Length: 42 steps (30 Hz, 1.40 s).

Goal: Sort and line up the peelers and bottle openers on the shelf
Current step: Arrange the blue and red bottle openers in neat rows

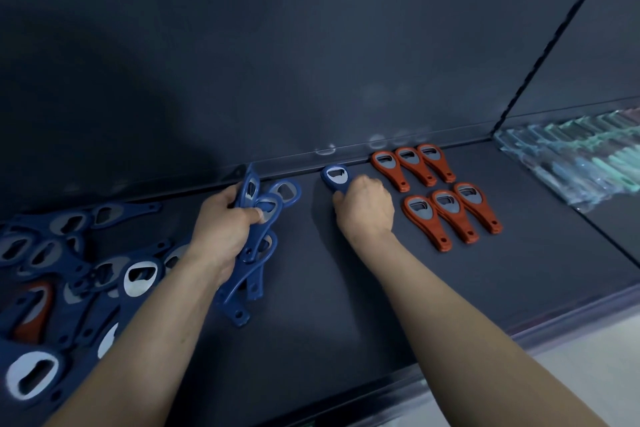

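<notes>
I'm laying the blue bottle opener (335,177) down, right hand (365,208) curled on its handle, aiming to match the orange openers' (412,166) slant; left hand (225,225) is clutching the blue bunch (258,215).

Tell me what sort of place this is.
Probably a shop's display shelf: many identical blue bottle openers heaped at left, orange bottle openers lined up in two rows on the dark shelf, and wrapped goods beyond a divider.

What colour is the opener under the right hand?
The opener is blue, with a silvery metal mouth; the head view shows it plainly.
</notes>
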Motion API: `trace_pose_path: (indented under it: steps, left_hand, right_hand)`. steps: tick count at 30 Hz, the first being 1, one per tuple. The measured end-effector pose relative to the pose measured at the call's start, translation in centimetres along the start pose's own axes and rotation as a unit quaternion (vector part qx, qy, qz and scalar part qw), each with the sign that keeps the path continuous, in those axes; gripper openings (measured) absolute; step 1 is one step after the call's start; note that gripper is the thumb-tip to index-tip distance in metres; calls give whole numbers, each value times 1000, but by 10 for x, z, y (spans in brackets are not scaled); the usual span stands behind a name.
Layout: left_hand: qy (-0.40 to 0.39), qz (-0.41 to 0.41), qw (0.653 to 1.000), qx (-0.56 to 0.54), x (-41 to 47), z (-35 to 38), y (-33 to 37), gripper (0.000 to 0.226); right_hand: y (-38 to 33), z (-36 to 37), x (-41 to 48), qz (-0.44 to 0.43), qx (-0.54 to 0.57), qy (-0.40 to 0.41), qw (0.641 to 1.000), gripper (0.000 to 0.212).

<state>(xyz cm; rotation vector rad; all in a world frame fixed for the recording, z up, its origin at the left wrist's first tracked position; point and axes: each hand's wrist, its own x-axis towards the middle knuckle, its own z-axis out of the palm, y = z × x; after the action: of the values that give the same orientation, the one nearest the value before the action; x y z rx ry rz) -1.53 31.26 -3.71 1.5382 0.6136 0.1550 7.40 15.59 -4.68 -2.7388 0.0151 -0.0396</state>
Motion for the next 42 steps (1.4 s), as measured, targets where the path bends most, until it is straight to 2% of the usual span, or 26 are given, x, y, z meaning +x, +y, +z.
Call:
trace_pose_path:
  steps: [10,13,15,17,19,21,24,29,31,37,40,42]
  left_hand:
    - [-16,6,1000,2,0,12,-2,40]
    - [-17,9,1000,3,1,14,-4,42]
    - [-12,9,1000,1,2,16,-5,42]
    - [-2,6,1000,-8,2,20,-6,40]
    - [13,3,1000,-23,2,24,-6,38]
    - [26,3,999,-38,2,28,-4,35]
    - [26,2,997,-74,-1,32,-2,30]
    - [-6,-4,996,-94,-8,33,-1,33]
    - [-13,-8,995,-100,-11,33,-1,35]
    - [-17,-18,994,-104,-12,32,-1,34]
    - [-6,-18,998,-64,-10,28,-3,45]
    - [5,-19,999,-32,-7,25,-5,55]
  right_hand:
    - [5,-1,8,4,8,17,1000,29]
    - [6,-3,6,-8,5,14,1000,40]
    - [7,-6,1,-33,-12,37,999,42]
    - [6,-9,-7,-93,6,67,993,31]
    - [1,-12,-18,-148,92,31,984,27]
    - [-7,-12,-32,-159,182,-64,968,37]
    - [-16,-9,-42,-118,277,-148,942,31]
    - [-21,-7,-37,0,418,-203,886,10]
    - [-21,-8,-37,31,440,-214,872,13]
    - [-17,-8,-34,56,441,-201,873,17]
    - [-13,-8,-30,60,421,-176,888,5]
    - [-9,-9,-25,70,399,-156,901,13]
